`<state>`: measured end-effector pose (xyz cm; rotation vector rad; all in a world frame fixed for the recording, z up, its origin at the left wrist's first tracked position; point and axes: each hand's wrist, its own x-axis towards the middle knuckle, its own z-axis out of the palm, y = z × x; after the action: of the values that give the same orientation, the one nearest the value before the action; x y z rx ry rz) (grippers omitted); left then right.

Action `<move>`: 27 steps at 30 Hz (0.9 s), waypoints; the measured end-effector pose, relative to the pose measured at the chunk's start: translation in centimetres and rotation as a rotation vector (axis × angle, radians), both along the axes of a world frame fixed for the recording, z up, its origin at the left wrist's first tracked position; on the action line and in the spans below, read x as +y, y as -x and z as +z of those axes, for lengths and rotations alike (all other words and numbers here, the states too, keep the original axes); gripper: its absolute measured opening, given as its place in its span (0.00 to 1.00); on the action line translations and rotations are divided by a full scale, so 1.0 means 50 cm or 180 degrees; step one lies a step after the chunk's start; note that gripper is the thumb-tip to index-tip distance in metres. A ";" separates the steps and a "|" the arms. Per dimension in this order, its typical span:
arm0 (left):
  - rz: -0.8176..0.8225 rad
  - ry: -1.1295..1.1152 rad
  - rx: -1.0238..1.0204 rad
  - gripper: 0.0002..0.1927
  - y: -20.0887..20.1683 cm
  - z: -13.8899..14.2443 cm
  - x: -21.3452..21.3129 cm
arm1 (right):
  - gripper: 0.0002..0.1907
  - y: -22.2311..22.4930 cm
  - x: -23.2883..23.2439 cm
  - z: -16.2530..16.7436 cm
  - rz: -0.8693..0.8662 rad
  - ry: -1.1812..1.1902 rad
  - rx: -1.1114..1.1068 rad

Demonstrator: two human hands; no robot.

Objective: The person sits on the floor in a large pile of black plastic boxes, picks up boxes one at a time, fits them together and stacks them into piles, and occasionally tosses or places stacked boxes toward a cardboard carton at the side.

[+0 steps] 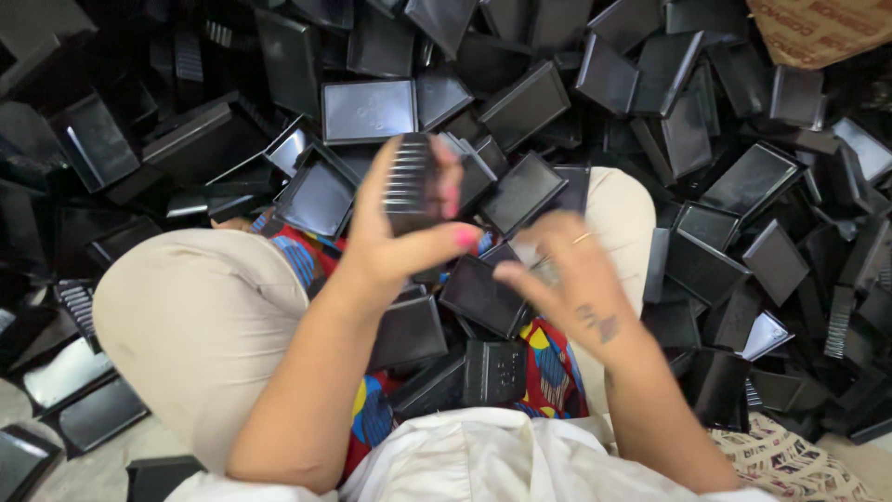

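Item in hand: we are gripping a black ribbed plastic piece (409,181) in the left hand (395,237), above our lap. Right hand (567,274) is hovering blurred, grip undeterminable. Heap of black plastic trays (520,107) is surrounding us, largely unhandled.

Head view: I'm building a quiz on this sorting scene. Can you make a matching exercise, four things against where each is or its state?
Things:
1. left hand
2. right hand
3. cardboard
4. patterned cloth

Places or states:
A. top right corner, over the heap
B. holds a ribbed black piece
C. lies across the lap under black trays
D. blurred, fingers spread over the lap

Pairs: 1-B, 2-D, 3-A, 4-C
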<state>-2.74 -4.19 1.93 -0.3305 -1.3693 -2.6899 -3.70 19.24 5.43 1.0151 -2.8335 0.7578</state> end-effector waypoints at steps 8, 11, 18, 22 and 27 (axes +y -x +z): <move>-0.0098 -0.0463 -0.0019 0.27 0.019 -0.035 0.017 | 0.08 0.001 0.035 -0.035 -0.0755 0.0735 -0.0499; -0.0215 -0.0332 -0.0258 0.29 0.018 -0.020 0.048 | 0.07 0.013 0.032 -0.018 -0.1163 0.1566 -0.0588; -0.0071 -0.1161 -0.0692 0.31 0.027 -0.020 0.055 | 0.19 0.079 -0.020 0.003 -0.0426 0.0097 0.0513; 0.0342 -0.1501 -0.1025 0.27 0.046 -0.039 0.040 | 0.42 0.172 -0.015 0.015 0.0460 -0.0883 -0.0302; 0.0496 -0.1607 -0.1295 0.30 0.055 -0.048 0.061 | 0.47 0.183 -0.014 0.045 0.0470 -0.1501 -0.0355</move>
<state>-5.49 -1.14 -0.48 0.3687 -0.6840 -2.9315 -12.83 18.53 7.67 1.2804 -3.1406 0.1465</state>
